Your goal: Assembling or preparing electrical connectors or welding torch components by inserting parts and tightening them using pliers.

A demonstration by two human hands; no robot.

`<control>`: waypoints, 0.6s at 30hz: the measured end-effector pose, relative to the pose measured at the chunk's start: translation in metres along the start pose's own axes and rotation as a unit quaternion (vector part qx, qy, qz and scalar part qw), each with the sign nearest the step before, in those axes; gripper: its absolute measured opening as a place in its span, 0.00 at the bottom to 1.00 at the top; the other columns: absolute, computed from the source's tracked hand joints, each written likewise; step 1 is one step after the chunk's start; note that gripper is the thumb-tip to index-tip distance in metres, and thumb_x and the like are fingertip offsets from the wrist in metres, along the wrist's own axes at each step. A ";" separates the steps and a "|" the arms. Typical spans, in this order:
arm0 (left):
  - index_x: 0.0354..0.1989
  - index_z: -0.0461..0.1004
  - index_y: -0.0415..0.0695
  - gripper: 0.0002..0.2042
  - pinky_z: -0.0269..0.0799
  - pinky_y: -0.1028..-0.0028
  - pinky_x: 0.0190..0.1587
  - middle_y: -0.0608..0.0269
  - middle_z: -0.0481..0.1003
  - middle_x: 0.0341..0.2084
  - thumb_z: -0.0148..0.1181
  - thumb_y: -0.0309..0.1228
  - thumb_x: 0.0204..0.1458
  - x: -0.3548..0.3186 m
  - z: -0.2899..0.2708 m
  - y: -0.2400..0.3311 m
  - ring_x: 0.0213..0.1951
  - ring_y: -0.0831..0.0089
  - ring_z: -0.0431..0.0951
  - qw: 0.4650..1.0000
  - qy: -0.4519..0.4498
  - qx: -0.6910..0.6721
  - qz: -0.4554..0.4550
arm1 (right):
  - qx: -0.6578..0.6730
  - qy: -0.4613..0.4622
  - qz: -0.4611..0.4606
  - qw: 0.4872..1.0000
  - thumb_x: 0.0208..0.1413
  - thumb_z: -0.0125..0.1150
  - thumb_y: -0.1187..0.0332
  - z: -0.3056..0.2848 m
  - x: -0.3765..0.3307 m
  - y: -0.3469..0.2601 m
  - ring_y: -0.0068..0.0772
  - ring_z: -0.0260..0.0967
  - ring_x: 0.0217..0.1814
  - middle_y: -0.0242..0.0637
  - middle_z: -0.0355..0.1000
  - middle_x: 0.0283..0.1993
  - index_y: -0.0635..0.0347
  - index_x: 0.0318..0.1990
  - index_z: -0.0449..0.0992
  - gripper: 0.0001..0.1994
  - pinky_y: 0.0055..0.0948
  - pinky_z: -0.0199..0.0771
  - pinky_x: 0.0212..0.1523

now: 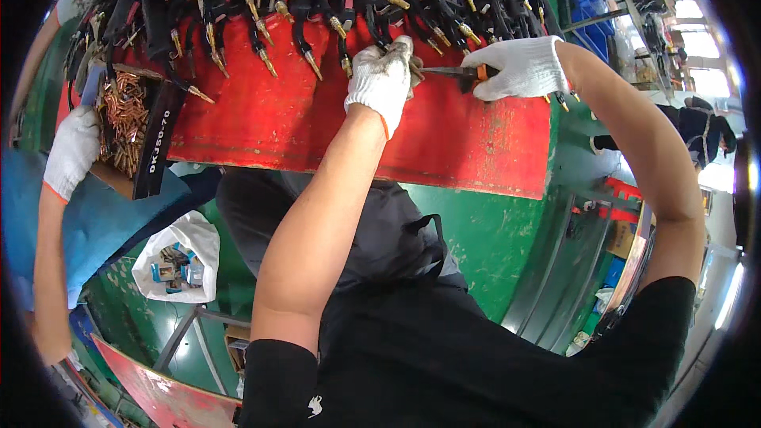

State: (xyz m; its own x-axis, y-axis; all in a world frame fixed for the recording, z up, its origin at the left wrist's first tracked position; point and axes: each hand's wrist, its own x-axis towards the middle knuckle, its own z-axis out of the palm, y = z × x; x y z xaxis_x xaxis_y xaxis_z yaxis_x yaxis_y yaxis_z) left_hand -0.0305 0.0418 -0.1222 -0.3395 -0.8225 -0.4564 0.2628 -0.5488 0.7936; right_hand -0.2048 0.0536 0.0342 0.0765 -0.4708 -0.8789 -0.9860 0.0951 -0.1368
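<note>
My left hand [379, 79], in a white knit glove with grimy fingertips, is closed near the middle of the red tabletop [261, 131]. What its fingers hold is hidden. To its right, my right hand [519, 69], gloved too, grips a hand tool [453, 71] with an orange-and-black handle. The tool's narrow, tapering metal end points left and reaches my left fingers. Just beyond both hands lie several black welding torches [349, 8] in a dense row, their brass and copper-coloured tips facing me.
At the left, a co-worker's gloved hand [75, 147] touches a black cardboard box [151, 150] full of copper-coloured tips [125, 115]. A white sack [181, 250] holding small packets stands on the green floor [483, 234]. Another person [697, 131] is at the far right.
</note>
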 end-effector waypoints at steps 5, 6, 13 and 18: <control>0.30 0.77 0.42 0.15 0.64 0.79 0.19 0.61 0.80 0.23 0.57 0.39 0.64 -0.004 -0.001 0.004 0.19 0.79 0.74 1.000 0.017 0.011 -0.005 | 0.105 0.024 -0.031 0.994 0.60 0.64 0.53 0.018 0.006 0.019 0.25 0.68 0.29 0.32 0.73 0.32 0.61 0.51 0.76 0.22 0.28 0.69 0.31; 0.30 0.77 0.42 0.15 0.64 0.79 0.19 0.61 0.80 0.23 0.57 0.39 0.64 -0.004 0.001 0.004 0.19 0.79 0.74 1.000 0.016 0.011 -0.006 | 0.107 0.023 -0.030 0.994 0.60 0.64 0.53 0.022 0.009 0.025 0.25 0.68 0.29 0.32 0.73 0.32 0.61 0.51 0.76 0.22 0.28 0.69 0.31; 0.31 0.76 0.41 0.13 0.62 0.77 0.18 0.60 0.79 0.23 0.55 0.37 0.64 -0.002 0.004 0.005 0.18 0.79 0.71 0.999 0.035 -0.008 -0.021 | 0.134 0.000 -0.057 0.989 0.60 0.63 0.53 0.034 0.019 0.031 0.27 0.69 0.30 0.34 0.71 0.32 0.61 0.44 0.76 0.19 0.30 0.68 0.32; 0.33 0.75 0.41 0.12 0.60 0.78 0.17 0.59 0.78 0.24 0.55 0.36 0.64 -0.002 0.003 0.006 0.18 0.79 0.70 0.999 0.040 -0.003 -0.030 | 0.098 0.014 -0.066 0.993 0.60 0.63 0.54 0.029 0.019 0.030 0.29 0.69 0.32 0.34 0.71 0.32 0.61 0.47 0.75 0.19 0.32 0.69 0.34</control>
State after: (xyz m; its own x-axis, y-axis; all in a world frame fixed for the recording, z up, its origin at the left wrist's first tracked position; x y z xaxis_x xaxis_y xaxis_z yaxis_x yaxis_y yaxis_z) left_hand -0.0314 0.0407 -0.1153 -0.2817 -0.7973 -0.5339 0.2496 -0.5981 0.7616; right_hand -0.2282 0.0727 -0.0002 0.1966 -0.5138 -0.8351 -0.9199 0.1981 -0.3385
